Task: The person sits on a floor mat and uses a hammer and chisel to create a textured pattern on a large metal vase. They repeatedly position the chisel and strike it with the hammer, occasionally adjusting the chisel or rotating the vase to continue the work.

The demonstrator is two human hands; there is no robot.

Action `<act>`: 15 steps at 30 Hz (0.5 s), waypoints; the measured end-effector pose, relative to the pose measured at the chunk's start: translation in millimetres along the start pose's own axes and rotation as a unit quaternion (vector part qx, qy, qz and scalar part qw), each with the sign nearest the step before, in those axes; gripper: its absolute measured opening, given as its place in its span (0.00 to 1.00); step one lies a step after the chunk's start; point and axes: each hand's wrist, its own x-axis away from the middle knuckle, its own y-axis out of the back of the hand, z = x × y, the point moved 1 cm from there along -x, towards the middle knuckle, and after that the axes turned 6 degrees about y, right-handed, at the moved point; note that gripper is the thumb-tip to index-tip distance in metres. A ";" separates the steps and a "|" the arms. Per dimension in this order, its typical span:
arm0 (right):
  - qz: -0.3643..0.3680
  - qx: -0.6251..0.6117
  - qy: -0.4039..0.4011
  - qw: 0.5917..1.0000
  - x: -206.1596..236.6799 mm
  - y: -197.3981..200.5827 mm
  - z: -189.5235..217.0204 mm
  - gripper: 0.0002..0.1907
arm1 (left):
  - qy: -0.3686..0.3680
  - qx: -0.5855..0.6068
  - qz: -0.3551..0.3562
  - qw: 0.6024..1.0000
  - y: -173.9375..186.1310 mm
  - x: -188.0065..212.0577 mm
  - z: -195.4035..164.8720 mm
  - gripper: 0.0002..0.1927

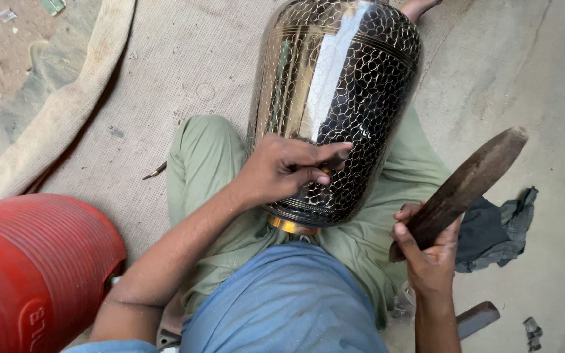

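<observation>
Coarse matting (165,72) covers the ground where the metal pot (338,98) lies across the lap, mostly scale-patterned already. Left hand (282,171) pinches a small punch (336,160) against it; right hand (429,252) grips a wooden mallet (465,186).

A red ribbed drum (34,274) is lying left of the burlap mat (165,72); a grey rag (501,229) is lying right of it.

Under our left fingers (322,157) we see a shiny silver metal pot (341,98) chased with black scales, gold-necked.
</observation>
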 end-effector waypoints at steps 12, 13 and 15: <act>0.000 0.563 0.102 0.820 -29.5 -12.3 16.6 0.25 | -0.146 0.056 0.105 0.982 6.1 -23.3 6.5 0.30; -0.001 0.505 0.093 0.858 -32.1 -9.6 20.6 0.25 | -0.146 0.058 0.106 0.982 5.8 -23.4 6.9 0.29; -0.001 0.381 0.072 0.922 -37.1 -6.0 29.9 0.25 | -0.142 0.064 0.108 0.982 5.3 -22.8 7.8 0.29</act>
